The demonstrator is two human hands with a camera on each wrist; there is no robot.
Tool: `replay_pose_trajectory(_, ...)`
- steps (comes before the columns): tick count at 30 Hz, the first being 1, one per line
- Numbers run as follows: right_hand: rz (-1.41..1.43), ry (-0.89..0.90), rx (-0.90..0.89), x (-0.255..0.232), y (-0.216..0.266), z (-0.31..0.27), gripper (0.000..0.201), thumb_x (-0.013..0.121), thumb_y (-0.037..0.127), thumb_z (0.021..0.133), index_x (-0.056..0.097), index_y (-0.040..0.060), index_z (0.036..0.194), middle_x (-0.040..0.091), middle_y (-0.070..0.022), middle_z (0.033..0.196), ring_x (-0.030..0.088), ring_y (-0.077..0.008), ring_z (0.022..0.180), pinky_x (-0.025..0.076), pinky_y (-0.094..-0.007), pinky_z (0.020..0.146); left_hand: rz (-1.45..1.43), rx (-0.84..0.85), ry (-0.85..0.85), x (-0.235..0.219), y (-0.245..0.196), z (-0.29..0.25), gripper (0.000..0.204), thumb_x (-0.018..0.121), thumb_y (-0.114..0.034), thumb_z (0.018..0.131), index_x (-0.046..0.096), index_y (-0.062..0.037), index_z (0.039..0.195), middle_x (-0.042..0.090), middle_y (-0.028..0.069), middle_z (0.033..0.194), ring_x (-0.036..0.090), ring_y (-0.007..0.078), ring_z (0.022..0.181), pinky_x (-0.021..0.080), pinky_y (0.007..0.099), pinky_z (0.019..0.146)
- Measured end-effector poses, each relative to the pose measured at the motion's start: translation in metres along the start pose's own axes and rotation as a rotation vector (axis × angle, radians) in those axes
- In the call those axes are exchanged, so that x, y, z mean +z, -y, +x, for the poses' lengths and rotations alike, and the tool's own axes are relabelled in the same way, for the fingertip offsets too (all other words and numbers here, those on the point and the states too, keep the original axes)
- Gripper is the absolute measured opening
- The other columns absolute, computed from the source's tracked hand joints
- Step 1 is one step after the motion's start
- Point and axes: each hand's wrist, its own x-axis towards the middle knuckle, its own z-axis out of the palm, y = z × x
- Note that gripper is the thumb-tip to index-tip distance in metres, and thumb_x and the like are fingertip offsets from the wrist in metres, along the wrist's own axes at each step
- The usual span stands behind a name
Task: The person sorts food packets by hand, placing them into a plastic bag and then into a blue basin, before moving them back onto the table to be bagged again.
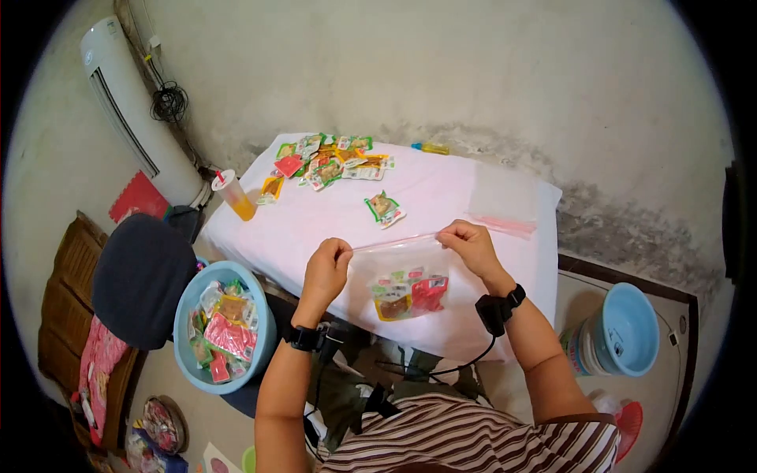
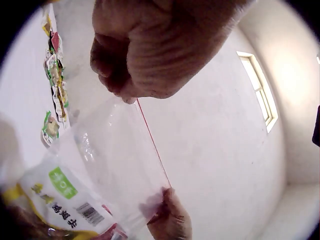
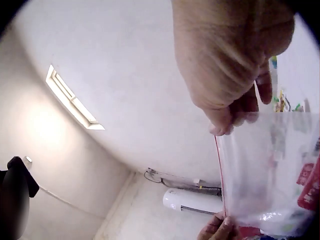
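Observation:
A clear zip bag (image 1: pixel 394 264) with a red strip along its top hangs between my two hands over the near side of the table. My left hand (image 1: pixel 327 270) pinches one top corner, and my right hand (image 1: pixel 470 251) pinches the other. The top edge is stretched nearly straight between them. Several small snack packets (image 1: pixel 412 296) lie low inside, red and yellow ones among them. In the left wrist view, a white and yellow packet (image 2: pixel 65 195) with a green label and barcode shows through the plastic. One loose green-edged packet (image 1: pixel 384 208) lies just beyond the bag.
Farther back on the pink-white table (image 1: pixel 307 229) is a pile of snack packets (image 1: pixel 327 162). A cup of orange drink (image 1: pixel 235 197) stands at the left edge; flat empty bags (image 1: pixel 505 201) lie at right. A blue basin of packets (image 1: pixel 183 347) is at my left, another blue basin (image 1: pixel 631 331) at right.

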Motion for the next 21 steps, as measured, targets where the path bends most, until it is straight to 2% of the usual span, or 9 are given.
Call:
replay_pose_trajectory(7, -0.131, -0.016, -0.153, 0.010, 0.014, -0.007, 0.011, 0.065, 0.012, 0.082, 0.065, 0.0010, 0.080, 0.058, -0.0023, 0.076, 0.052, -0.0076, 0.069, 0.043, -0.0215, 0.063, 0.043, -0.005, 0.028, 0.001, -0.005, 0.006, 0.010, 0.060, -0.005, 0.079, 0.056, -0.0011, 0.087, 0.057, 0.0135, 0.084, 0.056, 0.0286, 0.073, 0.046, 0.0346, 0.068)
replay_pose_trajectory(9, -0.121, 0.004, -0.168, 0.012, 0.020, -0.007, 0.009, 0.065, 0.010, 0.082, 0.065, 0.0013, 0.080, 0.058, -0.0018, 0.076, 0.051, -0.0076, 0.069, 0.042, -0.0217, 0.064, 0.230, 0.438, -0.068, 0.001, -0.021, 0.014, 0.019, 0.064, -0.009, 0.077, 0.060, -0.0026, 0.094, 0.059, 0.0128, 0.090, 0.058, 0.0299, 0.079, 0.046, 0.0370, 0.073)
replay_pose_trajectory(12, -0.114, 0.042, -0.181, 0.015, 0.025, -0.008, 0.006, 0.064, 0.007, 0.082, 0.066, 0.0018, 0.081, 0.058, -0.0019, 0.076, 0.051, -0.0081, 0.070, 0.041, -0.0221, 0.065, 0.121, 0.499, 0.066, 0.018, -0.050, 0.023, 0.028, 0.067, -0.016, 0.076, 0.062, -0.0037, 0.101, 0.062, 0.0126, 0.095, 0.058, 0.0308, 0.085, 0.045, 0.0383, 0.078)
replay_pose_trajectory(13, -0.116, 0.056, -0.182, 0.016, 0.026, -0.007, 0.006, 0.065, 0.007, 0.081, 0.067, 0.0020, 0.082, 0.059, -0.0023, 0.077, 0.052, -0.0085, 0.070, 0.041, -0.0222, 0.065, 0.120, 0.500, 0.065, 0.024, -0.056, 0.025, 0.028, 0.067, -0.016, 0.076, 0.062, -0.0037, 0.101, 0.062, 0.0126, 0.095, 0.058, 0.0308, 0.085, 0.045, 0.0383, 0.078)
replay_pose_trajectory(15, -0.116, 0.062, -0.189, 0.014, 0.024, -0.006, 0.005, 0.065, 0.007, 0.081, 0.068, 0.0023, 0.082, 0.059, -0.0029, 0.077, 0.052, -0.0089, 0.071, 0.041, -0.0224, 0.065, 0.015, 0.351, 0.296, 0.034, -0.065, 0.031, 0.024, 0.067, -0.016, 0.078, 0.066, -0.0053, 0.099, 0.066, 0.0112, 0.091, 0.060, 0.0260, 0.082, 0.047, 0.0339, 0.075)
replay_pose_trajectory(16, -0.113, 0.067, -0.195, 0.013, 0.023, -0.006, 0.005, 0.065, 0.006, 0.080, 0.068, 0.0026, 0.083, 0.060, -0.0034, 0.078, 0.053, -0.0094, 0.071, 0.042, -0.0226, 0.065, 0.011, 0.358, 0.300, 0.038, -0.066, 0.034, 0.024, 0.067, -0.016, 0.078, 0.066, -0.0053, 0.099, 0.066, 0.0112, 0.091, 0.060, 0.0260, 0.082, 0.047, 0.0339, 0.075)
replay_pose_trajectory(18, -0.129, 0.053, -0.218, 0.013, 0.023, -0.007, 0.006, 0.065, 0.008, 0.080, 0.068, 0.0022, 0.083, 0.060, -0.0040, 0.076, 0.053, -0.0095, 0.070, 0.042, -0.0229, 0.064, -0.063, 0.159, 0.406, 0.044, -0.063, 0.040, 0.018, 0.067, -0.017, 0.079, 0.069, -0.0038, 0.091, 0.067, 0.0100, 0.078, 0.062, 0.0196, 0.072, 0.048, 0.0297, 0.067)
replay_pose_trajectory(19, -0.140, 0.049, -0.241, 0.013, 0.023, -0.006, 0.008, 0.066, 0.009, 0.081, 0.068, 0.0017, 0.082, 0.059, -0.0045, 0.075, 0.053, -0.0097, 0.069, 0.043, -0.0231, 0.063, -0.064, 0.161, 0.410, 0.045, -0.062, 0.041, 0.018, 0.067, -0.017, 0.079, 0.069, -0.0038, 0.091, 0.067, 0.0100, 0.078, 0.062, 0.0196, 0.072, 0.048, 0.0297, 0.067)
replay_pose_trajectory(21, -0.177, 0.020, -0.266, 0.011, 0.022, -0.005, 0.008, 0.066, 0.009, 0.080, 0.068, 0.0014, 0.082, 0.059, -0.0046, 0.074, 0.053, -0.0100, 0.068, 0.042, -0.0232, 0.062, -0.097, 0.110, 0.408, 0.040, -0.054, 0.042, 0.014, 0.066, -0.015, 0.080, 0.068, -0.0015, 0.086, 0.067, 0.0076, 0.072, 0.061, 0.0128, 0.064, 0.047, 0.0259, 0.060)
